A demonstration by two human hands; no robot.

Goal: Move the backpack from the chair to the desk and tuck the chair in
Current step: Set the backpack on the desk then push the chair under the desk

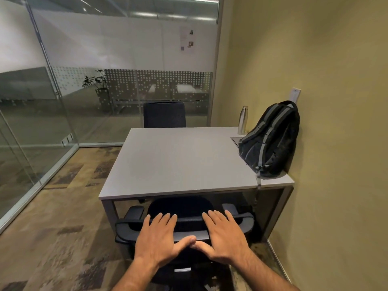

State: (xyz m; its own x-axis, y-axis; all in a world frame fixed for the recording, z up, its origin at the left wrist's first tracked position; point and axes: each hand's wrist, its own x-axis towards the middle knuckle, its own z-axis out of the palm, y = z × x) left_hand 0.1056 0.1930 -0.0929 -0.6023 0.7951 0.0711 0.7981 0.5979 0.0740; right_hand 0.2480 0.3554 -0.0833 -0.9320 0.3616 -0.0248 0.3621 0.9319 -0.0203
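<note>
— Both hands, where are they?
— Left hand (158,240) and right hand (224,238) lie flat, fingers straight, on the office chair (184,225) backrest's top.
— And the backpack (270,139)?
— Standing on the desk (178,160), against the wall.

Soft, even indoor light; ceiling strips glare in the glass wall (88,59); edges bow outward; slightly soft focus.

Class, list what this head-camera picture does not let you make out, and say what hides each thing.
- Near chair: seat front under the desk; base hidden by its own back and both hands.
- Far chair: only its back shows above the desk.
- Paper on the glass: print too small.
- Backpack: wall-facing side hidden.
</note>
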